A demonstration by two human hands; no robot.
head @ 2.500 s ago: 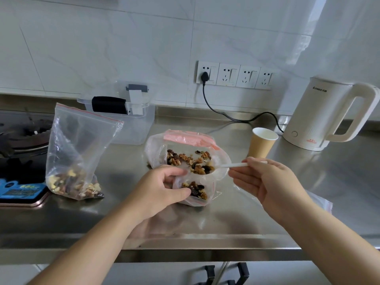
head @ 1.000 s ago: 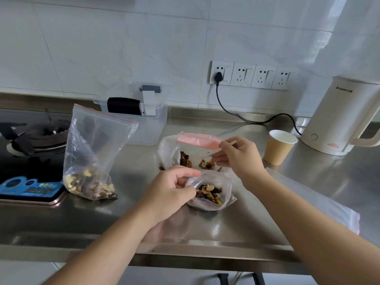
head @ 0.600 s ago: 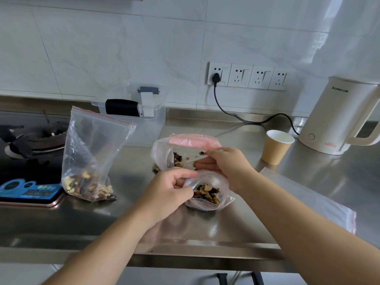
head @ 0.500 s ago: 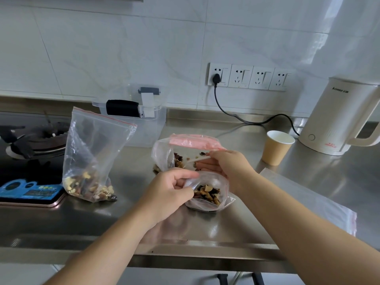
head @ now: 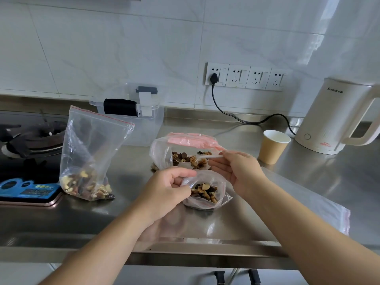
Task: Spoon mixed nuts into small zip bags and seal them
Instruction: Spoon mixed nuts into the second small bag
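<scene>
Mixed nuts [head: 204, 192], a jumble of pale, tan and dark brown pieces, fill the bottom of a small clear plastic zip bag [head: 207, 193] that sits near the front of a brushed steel counter [head: 308, 182]. The left hand [head: 164, 190] pinches the near-left rim of this bag between curled fingers and thumb, holding its mouth open. The right hand [head: 236, 171], just behind and to the right, pinches the handle of a thin white plastic spoon [head: 207, 157]. The spoon's bowl reaches into a larger clear bag with a pink zip strip [head: 185, 149], which lies open just behind the small bag and holds more nuts. To the left a tall clear zip bag [head: 90, 153] stands upright with nuts heaped at its base. A brown paper cup [head: 272, 149] and a cream electric kettle [head: 337, 120] stand at the right.
</scene>
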